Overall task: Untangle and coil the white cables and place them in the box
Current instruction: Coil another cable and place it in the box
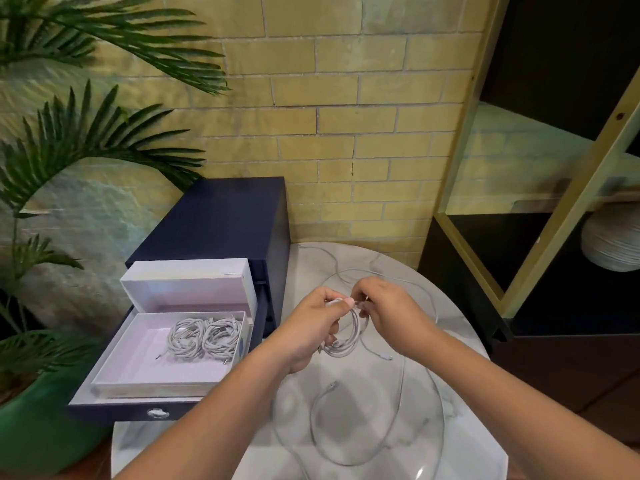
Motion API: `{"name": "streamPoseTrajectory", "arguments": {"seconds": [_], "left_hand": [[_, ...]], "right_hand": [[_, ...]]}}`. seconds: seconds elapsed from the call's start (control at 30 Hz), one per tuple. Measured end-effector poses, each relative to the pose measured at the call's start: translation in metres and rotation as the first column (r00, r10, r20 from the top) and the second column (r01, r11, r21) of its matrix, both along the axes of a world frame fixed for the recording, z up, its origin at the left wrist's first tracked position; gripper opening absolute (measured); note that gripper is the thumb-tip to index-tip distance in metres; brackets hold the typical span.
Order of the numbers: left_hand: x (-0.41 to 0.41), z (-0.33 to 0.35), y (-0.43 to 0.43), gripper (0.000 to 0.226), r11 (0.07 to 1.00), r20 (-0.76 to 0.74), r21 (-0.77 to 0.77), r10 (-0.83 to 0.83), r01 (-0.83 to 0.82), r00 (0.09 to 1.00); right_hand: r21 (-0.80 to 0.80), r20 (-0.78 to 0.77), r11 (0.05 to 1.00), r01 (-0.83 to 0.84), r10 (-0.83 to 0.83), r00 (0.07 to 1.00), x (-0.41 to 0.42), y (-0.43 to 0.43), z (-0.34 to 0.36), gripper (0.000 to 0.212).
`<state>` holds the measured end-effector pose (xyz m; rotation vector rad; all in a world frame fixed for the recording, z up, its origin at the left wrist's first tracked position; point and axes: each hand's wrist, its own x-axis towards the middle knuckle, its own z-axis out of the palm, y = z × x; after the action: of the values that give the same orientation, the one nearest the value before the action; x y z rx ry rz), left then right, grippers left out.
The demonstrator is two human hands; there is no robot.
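Both hands on a white coil over the marble table.
My left hand (311,329) has its fingers curled round the coil (349,341); my right hand (389,306) pinches the strand at its top. Loose cable (311,419) loops on the table (467,375) near me. Two coiled bundles (204,336) lie in the white box (138,355), left, in the open drawer (114,408).

Looks like a furnished home corner: yellow brick wall (346,98), potted palm (79,140) in a green pot (34,431), round marble table (381,258), navy drawer cabinet (225,216) with a white box (145,358) in its open drawer (104,408), dark gold-framed shelving (561,57) bearing a ribbed pale vase (613,244).
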<state>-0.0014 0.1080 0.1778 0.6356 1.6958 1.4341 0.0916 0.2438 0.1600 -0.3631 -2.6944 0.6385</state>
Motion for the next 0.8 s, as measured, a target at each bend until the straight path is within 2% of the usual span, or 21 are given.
{"name": "streamPoseTrajectory", "arguments": {"seconds": [0.1,0.17,0.27,0.4,0.5,0.57,0.67,0.8], "left_hand": [[-0.002,-0.003,-0.002,0.009,1.000,-0.004,0.007,0.025,-0.025,1.000],[-0.003,-0.004,-0.002,0.010,0.999,-0.003,0.022,0.023,-0.023,1.000],[-0.003,-0.006,-0.003,0.011,1.000,-0.014,0.025,0.015,-0.014,1.000],[-0.008,-0.012,-0.005,0.006,0.998,0.003,0.052,0.033,-0.033,0.999],[-0.013,-0.014,-0.007,0.009,0.998,-0.069,0.053,0.043,-0.039,0.997],[-0.015,-0.015,-0.008,0.011,0.998,-0.187,0.020,0.055,-0.052,0.981],[-0.013,-0.014,-0.008,0.015,0.990,-0.370,-0.041,0.111,-0.135,0.923],[-0.008,-0.014,-0.006,0.020,0.978,-0.553,-0.015,0.166,-0.209,0.817]], "right_hand": [[-0.311,0.004,0.949,0.048,-0.050,0.999,-0.002,-0.003,0.004,0.019],[-0.363,-0.023,0.930,0.059,-0.072,0.997,-0.002,0.000,0.006,0.023],[-0.136,-0.020,0.989,0.063,-0.066,0.998,0.002,0.002,0.006,0.021],[0.137,0.023,0.991,0.006,-0.009,1.000,0.006,0.006,0.002,0.012],[0.162,0.120,0.986,0.044,-0.064,0.991,0.011,0.010,0.007,0.012],[0.078,0.175,0.995,0.064,-0.077,0.982,0.013,0.009,0.012,0.015],[-0.187,0.234,0.974,0.125,-0.079,0.969,0.013,0.004,0.020,0.011],[-0.551,0.190,0.821,0.150,-0.052,0.980,0.017,-0.003,0.028,0.010]]}}
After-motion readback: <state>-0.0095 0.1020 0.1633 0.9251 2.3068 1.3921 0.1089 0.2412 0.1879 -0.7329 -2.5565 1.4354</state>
